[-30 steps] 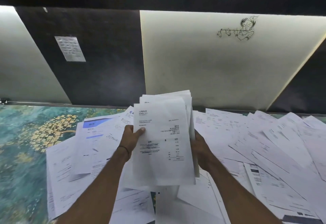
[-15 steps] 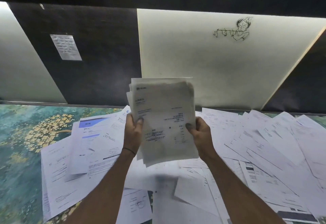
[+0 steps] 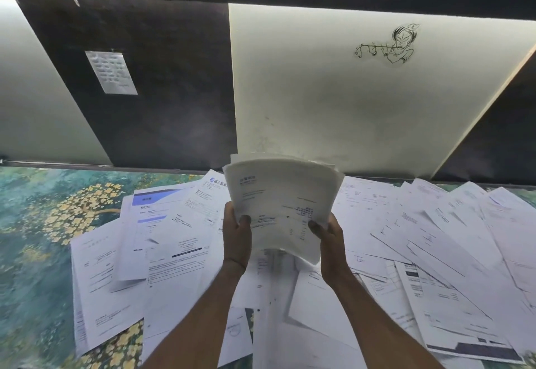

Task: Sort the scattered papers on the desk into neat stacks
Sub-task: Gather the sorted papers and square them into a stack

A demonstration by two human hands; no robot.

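A bundle of white printed sheets [image 3: 278, 200] stands upright above the middle of the desk, its top edges bowed and roughly level. My left hand [image 3: 236, 238] grips its left edge with the thumb on the front sheet. My right hand [image 3: 330, 238] grips the right edge the same way. Below and around the bundle, several loose papers [image 3: 435, 252] lie scattered and overlapping across the desk, more papers [image 3: 139, 252] fanned out to the left, one with a blue header [image 3: 153, 197].
The desk top [image 3: 37, 238] is covered with a teal cloth printed with yellow flowers, bare at the left. A dark and cream panelled wall [image 3: 319, 93] rises close behind, with a small note [image 3: 111, 72] and a line drawing [image 3: 388, 45] stuck on it.
Both hands have taken the bundle by its sides and stood it more upright. The sheets' edges look more even than a second ago, and my view has shifted slightly.
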